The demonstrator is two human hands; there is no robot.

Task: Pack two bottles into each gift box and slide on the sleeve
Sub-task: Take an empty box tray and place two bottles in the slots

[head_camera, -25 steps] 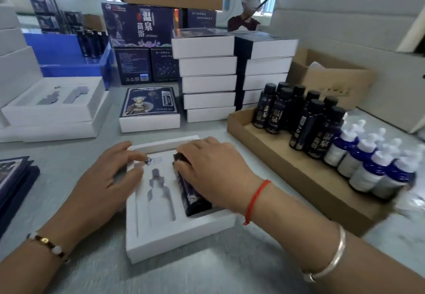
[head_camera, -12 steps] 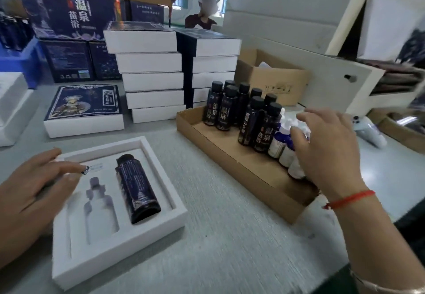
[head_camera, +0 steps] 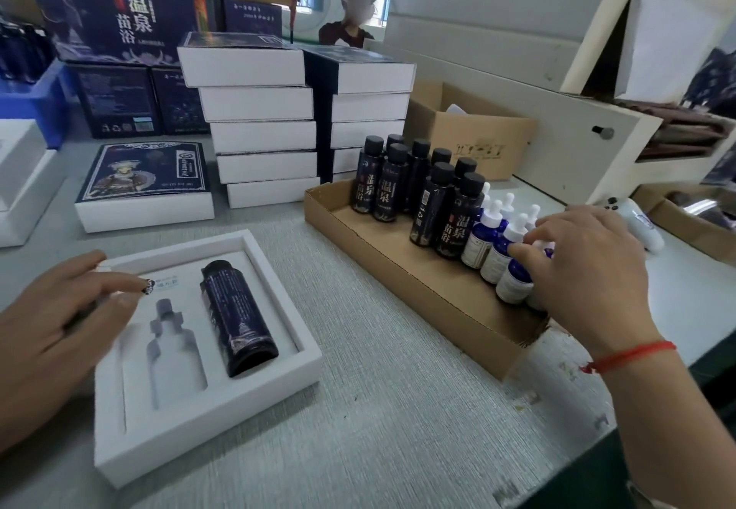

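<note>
An open white gift box [head_camera: 207, 409] lies on the grey tabletop [head_camera: 398, 409], near the front edge. Its foam insert has two shaped recesses. The right recess holds one dark bottle [head_camera: 238, 317], lying flat with its cap toward the far side. The left recess [head_camera: 171, 349], cut to a dropper-bottle outline, holds nothing.

The left hand [head_camera: 59, 329] rests on the left part of the box, fingers extended and lying flat across the rim and insert; its grip is open and holds nothing.

To the right of the box sits a shallow cardboard tray [head_camera: 398, 269]. At its far end stand dark bottles with black caps [head_camera: 422, 197]; at its near end stand blue dropper bottles with white tops [head_camera: 494, 237].

The right hand [head_camera: 585, 269] is over the dropper bottles, fingers curled down among them. The thumb touches the nearest dropper bottle [head_camera: 513, 285]; whether the grip has closed on it cannot be told, as the hand hides the contact.

Behind the tray stand two stacks of finished boxes [head_camera: 259, 126]. One sleeved box [head_camera: 145, 185] lies singly to their left.
</note>
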